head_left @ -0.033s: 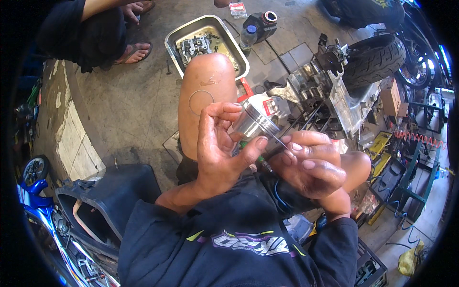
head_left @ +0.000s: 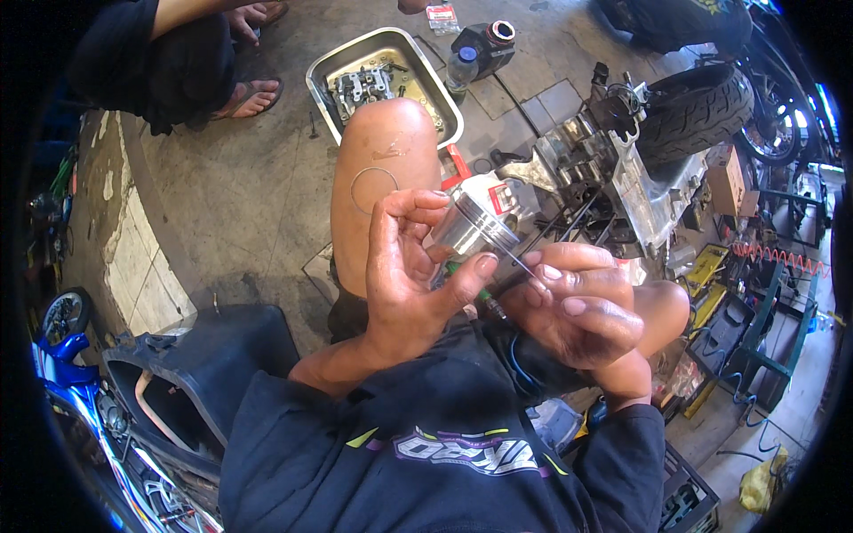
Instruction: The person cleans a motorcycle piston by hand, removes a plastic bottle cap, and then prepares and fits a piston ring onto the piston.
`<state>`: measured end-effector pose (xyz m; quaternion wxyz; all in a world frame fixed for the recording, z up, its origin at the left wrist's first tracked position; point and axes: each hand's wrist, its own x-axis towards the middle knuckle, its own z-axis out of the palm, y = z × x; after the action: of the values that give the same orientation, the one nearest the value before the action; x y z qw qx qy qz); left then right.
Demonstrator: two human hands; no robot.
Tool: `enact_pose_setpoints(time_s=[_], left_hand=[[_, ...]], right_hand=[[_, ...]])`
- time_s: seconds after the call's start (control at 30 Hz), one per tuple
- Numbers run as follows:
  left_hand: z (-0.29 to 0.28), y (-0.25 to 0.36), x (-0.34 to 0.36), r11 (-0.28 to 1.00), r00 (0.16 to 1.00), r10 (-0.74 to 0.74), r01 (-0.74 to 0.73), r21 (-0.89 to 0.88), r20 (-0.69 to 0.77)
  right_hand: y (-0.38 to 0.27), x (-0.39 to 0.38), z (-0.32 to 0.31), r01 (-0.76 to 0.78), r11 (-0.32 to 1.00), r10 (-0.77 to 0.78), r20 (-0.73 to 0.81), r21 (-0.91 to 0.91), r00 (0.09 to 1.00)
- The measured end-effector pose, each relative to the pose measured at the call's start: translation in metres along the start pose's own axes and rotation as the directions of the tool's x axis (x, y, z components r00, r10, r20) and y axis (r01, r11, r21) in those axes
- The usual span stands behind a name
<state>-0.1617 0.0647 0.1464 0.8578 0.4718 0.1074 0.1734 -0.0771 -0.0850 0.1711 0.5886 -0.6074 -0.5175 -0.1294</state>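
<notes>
My left hand (head_left: 397,271) holds a shiny metal piston (head_left: 469,226) between fingers and thumb, tilted, with its grooved end toward my right hand. My right hand (head_left: 582,306) pinches a thin, dark metal strip (head_left: 526,263) close to the piston's edge. It looks like a piston ring seen edge-on, though most of it is hidden by the fingers and piston. Another thin ring (head_left: 353,188) rests on my left knee. Below the piston, a green-handled tool (head_left: 484,298) lies partly hidden between my hands.
Beyond my knee stands a metal tray (head_left: 319,64) with engine parts in it. A bottle (head_left: 461,69) stands beside a black container (head_left: 494,55). At right sit an engine (head_left: 577,147) and a tyre (head_left: 697,111). A sandalled foot (head_left: 251,98) of another person is at upper left.
</notes>
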Motion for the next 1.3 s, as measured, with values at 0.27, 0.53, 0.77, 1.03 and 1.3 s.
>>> enact_pose_setpoints(time_s=[0.27,0.53,0.77,1.03,1.3], left_hand=[[0.001,0.0,0.0,1.0,1.0,-0.01,0.01,-0.013,-0.014],[0.0,0.002,-0.001,0.999,0.999,-0.031,0.031,-0.022,-0.008],[-0.001,-0.003,0.0,1.0,0.999,0.03,-0.031,-0.006,-0.032],[-0.004,-0.007,0.0,0.993,0.994,0.11,-0.111,0.034,0.004],[-0.007,-0.004,-0.001,0.999,0.999,0.035,-0.034,0.015,-0.033]], right_hand=[[0.001,0.003,-0.003,-0.02,1.0,0.021,0.06,-0.007,0.998],[0.003,-0.001,-0.004,-0.017,0.998,0.022,0.068,-0.062,0.997],[0.001,0.0,-0.01,0.055,0.985,-0.023,0.194,-0.162,0.981],[-0.001,0.005,-0.01,-0.043,0.952,0.073,0.091,-0.302,0.993],[0.001,0.018,-0.014,0.114,0.922,-0.038,0.205,-0.371,0.978]])
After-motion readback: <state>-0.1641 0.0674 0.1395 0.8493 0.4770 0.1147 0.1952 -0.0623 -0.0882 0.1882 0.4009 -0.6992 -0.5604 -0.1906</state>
